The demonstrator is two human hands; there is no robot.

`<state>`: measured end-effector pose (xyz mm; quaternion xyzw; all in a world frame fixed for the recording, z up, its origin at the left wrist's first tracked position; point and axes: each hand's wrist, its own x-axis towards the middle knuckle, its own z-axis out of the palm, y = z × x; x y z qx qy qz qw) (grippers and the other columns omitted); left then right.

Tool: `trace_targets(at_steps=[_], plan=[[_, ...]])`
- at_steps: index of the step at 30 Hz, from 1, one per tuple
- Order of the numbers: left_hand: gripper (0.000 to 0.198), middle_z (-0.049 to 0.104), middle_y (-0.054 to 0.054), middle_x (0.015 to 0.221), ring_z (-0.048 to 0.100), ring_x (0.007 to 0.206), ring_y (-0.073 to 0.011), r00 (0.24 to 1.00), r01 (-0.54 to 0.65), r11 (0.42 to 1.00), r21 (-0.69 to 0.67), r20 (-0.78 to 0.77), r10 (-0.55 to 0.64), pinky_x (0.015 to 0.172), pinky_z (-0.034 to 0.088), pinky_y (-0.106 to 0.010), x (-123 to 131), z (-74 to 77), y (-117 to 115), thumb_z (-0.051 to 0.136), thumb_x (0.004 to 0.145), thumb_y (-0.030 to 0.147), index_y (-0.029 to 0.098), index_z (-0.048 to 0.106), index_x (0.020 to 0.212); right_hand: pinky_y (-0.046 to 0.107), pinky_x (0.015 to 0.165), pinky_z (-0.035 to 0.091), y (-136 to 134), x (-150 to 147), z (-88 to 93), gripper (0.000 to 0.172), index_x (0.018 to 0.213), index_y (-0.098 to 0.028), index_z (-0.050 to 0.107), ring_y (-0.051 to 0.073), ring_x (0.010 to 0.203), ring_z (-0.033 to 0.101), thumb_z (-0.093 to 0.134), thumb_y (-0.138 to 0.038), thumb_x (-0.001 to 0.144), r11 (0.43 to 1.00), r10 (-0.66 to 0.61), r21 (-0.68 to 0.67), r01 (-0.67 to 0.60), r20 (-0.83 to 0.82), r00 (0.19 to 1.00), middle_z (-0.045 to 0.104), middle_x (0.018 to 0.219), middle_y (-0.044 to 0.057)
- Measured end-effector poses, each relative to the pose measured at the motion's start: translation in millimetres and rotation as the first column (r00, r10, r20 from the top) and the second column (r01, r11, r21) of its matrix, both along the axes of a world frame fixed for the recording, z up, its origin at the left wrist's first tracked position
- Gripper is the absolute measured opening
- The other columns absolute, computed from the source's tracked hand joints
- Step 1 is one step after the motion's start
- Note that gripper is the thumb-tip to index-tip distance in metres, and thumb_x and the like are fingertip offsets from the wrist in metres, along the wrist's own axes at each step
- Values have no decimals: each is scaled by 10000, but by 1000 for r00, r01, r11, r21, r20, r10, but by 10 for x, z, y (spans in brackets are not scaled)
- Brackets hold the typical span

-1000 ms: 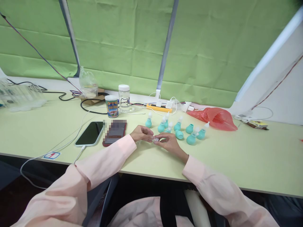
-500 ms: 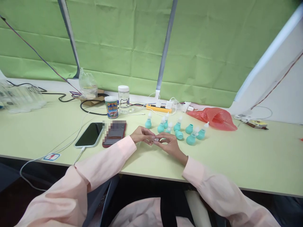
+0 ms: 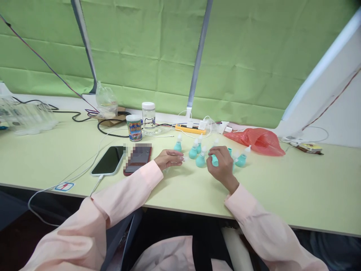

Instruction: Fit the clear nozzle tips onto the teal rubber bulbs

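Observation:
My left hand (image 3: 170, 159) is closed in a pinch on a small clear plastic nozzle (image 3: 184, 159), held just above the table. To the right, my right hand (image 3: 222, 165) has its fingers curved and apart around a teal rubber bulb (image 3: 215, 160), which shows through the gap between thumb and index finger; contact cannot be made out. Between the hands stands a teal bulb with a clear nozzle (image 3: 200, 160). Several more such bulbs stand behind it, among them a bulb at the left (image 3: 177, 145) and a bulb at the right (image 3: 241, 160), partly hidden by my right hand.
A phone on a cable (image 3: 108, 161) and a red-edged phone (image 3: 138, 159) lie at the left. Behind are a printed cup (image 3: 134, 128), a lidded jar (image 3: 148, 116), a yellow power strip (image 3: 190, 129) and a red plastic bag (image 3: 259, 141). Clear tubes (image 3: 31, 116) stand far left.
My hands have parted. The right has moved right to the teal bulb lying on its side, while the left keeps the clear nozzle. The bulb with a nozzle between them is now uncovered.

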<state>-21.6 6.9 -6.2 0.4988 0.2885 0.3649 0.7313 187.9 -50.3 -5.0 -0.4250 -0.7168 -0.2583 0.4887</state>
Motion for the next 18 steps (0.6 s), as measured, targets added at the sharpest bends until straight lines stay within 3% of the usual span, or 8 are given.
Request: trace_targets(at_steps=[4, 8, 12, 18], plan=[[311, 634, -75, 643, 597, 575, -136, 999, -1, 1000, 13, -46, 1, 546, 494, -204, -3, -4, 0, 732, 455, 129, 54, 608, 730, 311, 668, 331, 5, 80, 14, 166, 721, -139, 538, 203, 835, 406, 403, -82, 644, 939, -294, -132, 318, 169, 941, 509, 862, 91], [300, 631, -93, 619, 596, 555, -137, 997, 11, 999, 45, -72, -8, 507, 481, -187, -2, 41, -33, 728, 473, 159, 37, 610, 721, 409, 702, 245, -24, 56, -8, 210, 794, -125, 568, 281, 905, 349, 417, -135, 648, 781, -476, -225, 582, 388, 789, 471, 986, 138], [308, 628, -97, 611, 592, 551, -139, 996, 65, 996, 58, -67, -62, 498, 477, -197, 1, 53, -48, 720, 496, 203, 40, 606, 730, 444, 693, 207, -45, 41, -69, 205, 793, -103, 581, 310, 891, 345, 421, -162, 679, 639, -487, -313, 702, 542, 685, 497, 869, 170], [352, 631, -65, 634, 584, 557, -117, 998, 49, 998, 39, -48, -47, 562, 483, -218, 3, -4, -20, 738, 445, 159, 65, 608, 758, 482, 719, 171, -24, 73, -137, 286, 984, -229, 535, 307, 912, 349, 420, -185, 726, 578, -395, -381, 722, 644, 656, 536, 822, 127]])
